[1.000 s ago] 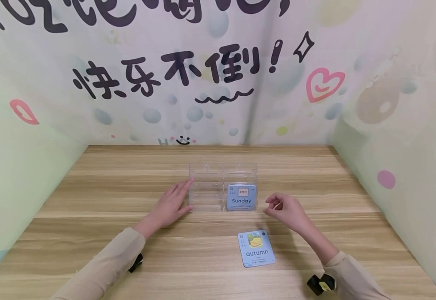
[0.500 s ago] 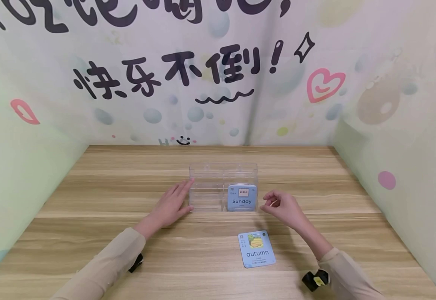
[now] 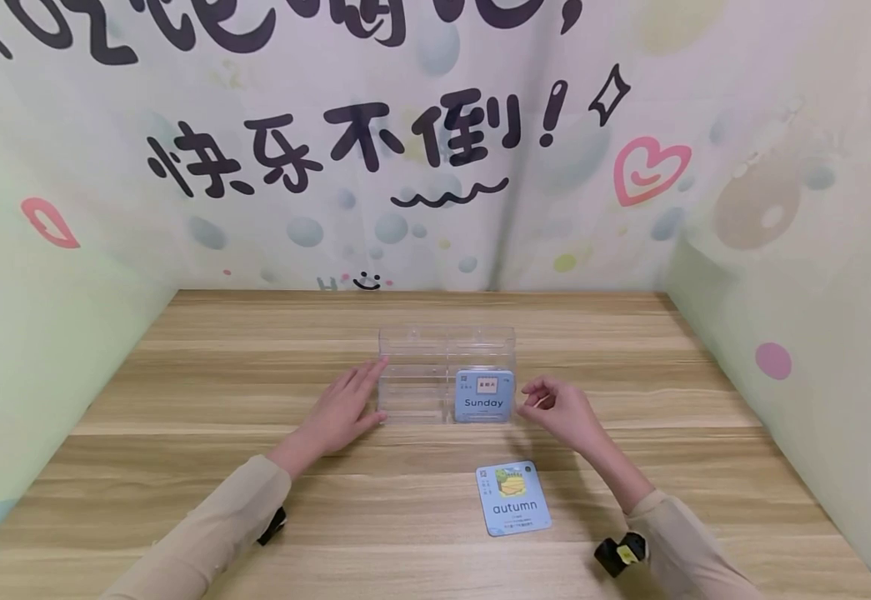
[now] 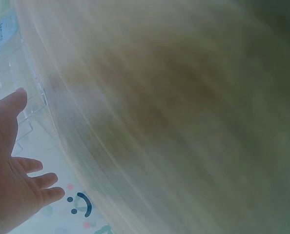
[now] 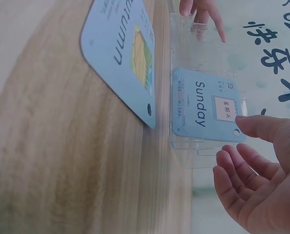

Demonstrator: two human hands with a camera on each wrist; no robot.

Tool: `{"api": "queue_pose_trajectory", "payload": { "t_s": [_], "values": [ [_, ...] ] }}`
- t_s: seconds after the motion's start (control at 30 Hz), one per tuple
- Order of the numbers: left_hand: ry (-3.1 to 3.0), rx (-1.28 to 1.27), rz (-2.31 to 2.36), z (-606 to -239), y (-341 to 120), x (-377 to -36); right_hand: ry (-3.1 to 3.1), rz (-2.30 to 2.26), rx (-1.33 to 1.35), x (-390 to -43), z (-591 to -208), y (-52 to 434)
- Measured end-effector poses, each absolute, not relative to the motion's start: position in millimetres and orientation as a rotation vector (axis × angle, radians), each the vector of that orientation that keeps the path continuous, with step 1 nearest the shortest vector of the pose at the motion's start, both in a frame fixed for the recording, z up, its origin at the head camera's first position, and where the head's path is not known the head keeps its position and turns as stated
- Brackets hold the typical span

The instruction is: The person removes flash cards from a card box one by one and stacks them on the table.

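Observation:
A clear plastic stand with compartments stands on the table. In its lower right compartment a light blue card reading "Sunday" leans upright. My left hand rests against the stand's left side with fingers extended. Just off the right side, my right hand is held with fingers loosely bent and nothing between them. From the right wrist view, its thumb and fingers are apart, beside the Sunday card. Nearer the front lies a blue card reading "autumn", face up.
The wood-grain table runs back to a printed cloth wall with black writing. Pale side walls border it left and right. A black wrist device sits below the right cuff.
My right hand has drifted a little left, closer to the stand's right side. The left hand, the stand and both cards stay where they were.

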State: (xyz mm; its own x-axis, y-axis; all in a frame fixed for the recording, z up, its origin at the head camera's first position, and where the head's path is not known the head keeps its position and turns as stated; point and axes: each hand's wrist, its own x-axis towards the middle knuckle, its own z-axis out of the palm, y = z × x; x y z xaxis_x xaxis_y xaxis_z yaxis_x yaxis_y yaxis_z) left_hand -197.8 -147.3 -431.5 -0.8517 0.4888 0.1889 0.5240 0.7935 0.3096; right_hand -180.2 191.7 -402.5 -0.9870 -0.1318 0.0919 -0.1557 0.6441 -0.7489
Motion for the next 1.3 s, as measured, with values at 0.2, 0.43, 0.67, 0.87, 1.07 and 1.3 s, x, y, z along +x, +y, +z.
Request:
{"api": "queue_pose_trajectory", "payload": {
  "t_s": [0.2, 0.43, 0.67, 0.87, 1.07, 1.3],
  "values": [
    [-2.877, -0.819, -0.545, -432, -147, -198, -2.818, 1.308, 0.245, -182, -404, 191],
    [-2.877, -0.819, -0.539, -431, -147, -198, -2.794, 1.342, 0.242, -184, -405, 188],
    [-2.879, -0.82, -0.541, -430, -147, -197, -2.767, 1.349, 0.233, -189, -409, 187],
    [-2.87, -0.826, -0.545, -432, -147, -198, -2.739, 1.378, 0.19, -192, -411, 185],
    [-2.87, -0.827, -0.544, -433, -147, -199, -2.681, 1.41, 0.176, -194, -410, 182],
    [-2.871, -0.822, -0.547, -433, -147, -199, -2.64, 1.42, 0.186, -197, -409, 180]
  ]
}}
